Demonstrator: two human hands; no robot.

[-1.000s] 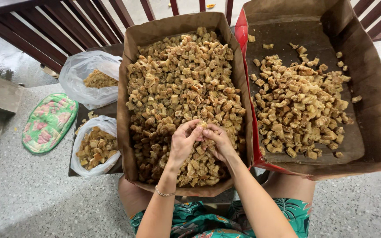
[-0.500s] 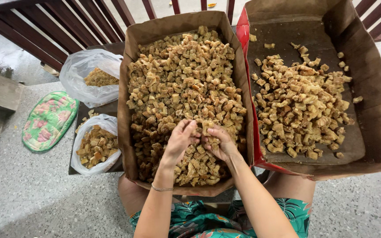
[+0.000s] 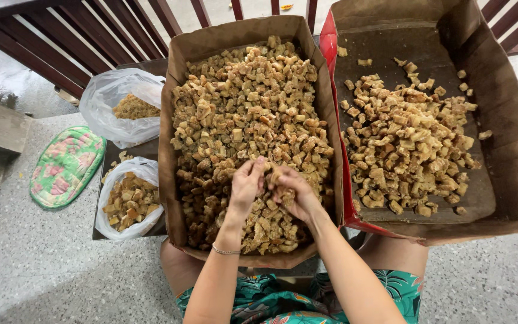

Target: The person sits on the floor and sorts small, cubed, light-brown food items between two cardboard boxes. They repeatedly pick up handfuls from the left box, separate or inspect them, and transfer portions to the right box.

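Speckled floor (image 3: 43, 264) lies beneath us. Our left hand (image 3: 247, 183) and right hand (image 3: 292, 192) sit slightly higher than before, fingers pinching one chunk (image 3: 276, 175) over the full box (image 3: 178, 150); two clear bags (image 3: 115, 99) lie left.

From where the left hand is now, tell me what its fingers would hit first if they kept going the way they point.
The left hand points up and away over the full cardboard box. Going on, its fingers would probably meet the heaped brown chunks just ahead, well before the box's far wall. Its height above the heap is unclear.
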